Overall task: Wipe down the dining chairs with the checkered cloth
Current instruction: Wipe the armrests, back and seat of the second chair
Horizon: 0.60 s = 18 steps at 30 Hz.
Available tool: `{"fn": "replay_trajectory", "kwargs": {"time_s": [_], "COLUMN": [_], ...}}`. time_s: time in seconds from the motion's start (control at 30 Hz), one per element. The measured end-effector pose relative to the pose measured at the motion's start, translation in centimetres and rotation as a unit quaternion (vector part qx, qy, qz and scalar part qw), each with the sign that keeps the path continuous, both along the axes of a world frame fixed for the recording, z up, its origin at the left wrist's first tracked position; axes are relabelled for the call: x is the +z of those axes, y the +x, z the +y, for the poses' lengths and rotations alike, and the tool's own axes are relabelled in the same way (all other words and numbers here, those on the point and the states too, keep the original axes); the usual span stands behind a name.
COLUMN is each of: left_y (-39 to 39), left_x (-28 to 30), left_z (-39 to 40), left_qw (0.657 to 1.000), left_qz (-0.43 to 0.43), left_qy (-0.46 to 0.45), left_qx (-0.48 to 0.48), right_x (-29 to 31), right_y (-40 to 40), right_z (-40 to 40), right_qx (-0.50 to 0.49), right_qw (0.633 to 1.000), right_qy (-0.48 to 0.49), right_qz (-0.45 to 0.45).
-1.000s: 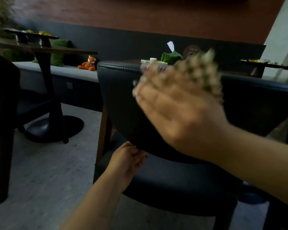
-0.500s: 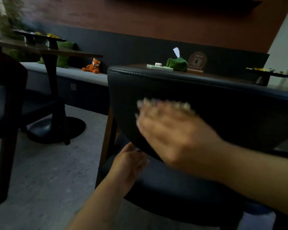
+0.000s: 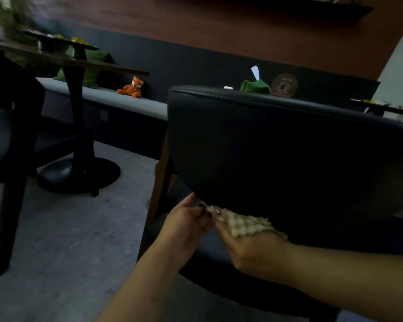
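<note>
Head view: the right hand (image 3: pixel 249 249) presses the checkered cloth (image 3: pixel 248 225) against the bottom edge of the dark chair (image 3: pixel 277 145) back, its fingers wrapped in the cloth. The left hand (image 3: pixel 186 225) is right beside it — fingers curled on the chair's lower edge. A toy fox (image 3: pixel 132 87) sits on the bench (image 3: pixel 98 95) behind.

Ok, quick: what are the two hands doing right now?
Left hand: fingers curled at the lower edge of the chair backrest; a grip cannot be told.
Right hand: holds the checkered cloth against the backrest's bottom edge.
</note>
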<state>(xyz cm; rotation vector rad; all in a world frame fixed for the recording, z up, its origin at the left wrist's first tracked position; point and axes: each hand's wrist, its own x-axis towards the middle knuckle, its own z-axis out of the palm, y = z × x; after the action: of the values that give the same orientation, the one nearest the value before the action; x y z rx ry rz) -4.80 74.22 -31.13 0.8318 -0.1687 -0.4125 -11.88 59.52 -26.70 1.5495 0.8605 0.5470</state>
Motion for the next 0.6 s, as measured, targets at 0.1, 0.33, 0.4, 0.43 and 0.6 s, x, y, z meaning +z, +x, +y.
{"fn": "replay_trajectory", "kwargs": {"time_s": [0.1,0.33,0.4,0.43,0.6], "left_y": [0.3,2.3,2.7,3.1,3.7], "left_x": [-0.5,-1.7,-1.8,-2.0,-1.7], "left_z": [0.2,0.0,-0.2,-0.3,0.0], "left_qw": [1.0,1.0,1.0,1.0,0.998], "left_qz": [-0.006,0.005,-0.003,-0.009,-0.037], "left_qy": [0.003,0.01,-0.004,-0.008,-0.007], "left_qx": [-0.012,-0.003,0.009,0.019,0.055], "right_x": [1.8,14.3,14.0,13.2,5.0], "right_y": [-0.2,-0.3,0.2,0.5,2.7], "right_z": [0.9,6.1,6.5,6.6,6.1], "right_qx": [0.034,0.19,0.175,0.152,0.024], "right_qw": [0.989,0.9,0.902,0.91,0.95], "right_qy": [0.135,0.373,0.361,0.346,0.293], "right_qz": [0.043,-0.117,-0.159,-0.17,-0.104]}}
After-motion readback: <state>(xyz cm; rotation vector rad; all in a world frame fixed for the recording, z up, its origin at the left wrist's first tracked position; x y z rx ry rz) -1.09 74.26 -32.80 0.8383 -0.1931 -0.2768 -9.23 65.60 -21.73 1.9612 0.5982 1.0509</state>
